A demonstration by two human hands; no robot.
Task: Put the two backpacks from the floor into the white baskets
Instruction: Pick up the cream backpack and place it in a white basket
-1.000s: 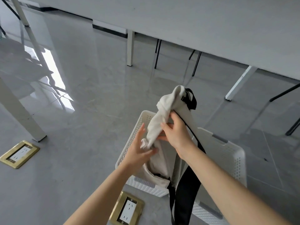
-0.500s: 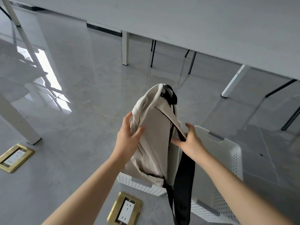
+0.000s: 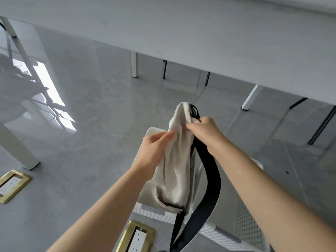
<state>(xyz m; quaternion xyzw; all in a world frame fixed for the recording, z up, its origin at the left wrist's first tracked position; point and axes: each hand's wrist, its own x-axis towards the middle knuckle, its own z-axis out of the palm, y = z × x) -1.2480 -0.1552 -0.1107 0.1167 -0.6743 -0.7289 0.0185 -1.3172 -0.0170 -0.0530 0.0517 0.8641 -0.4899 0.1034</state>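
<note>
Nearest, at 6 o'clock, the black strap (image 3: 209, 188) loops down past the near rim of the white basket (image 3: 251, 231). Above it the cream backpack (image 3: 174, 171) hangs limp, long axis upright, its lower end inside or just over the basket; which, I cannot tell. The left hand (image 3: 152, 151) lies against the cloth at 9 o'clock, fingers loosely curled, grip unclear. The right hand (image 3: 205, 131) is pinched shut on the bag's top at 1 o'clock, the higher hand. The drop looks straight down toward 6. Beyond, the grey floor (image 3: 109, 88) and the white surface (image 3: 200, 33).
</note>
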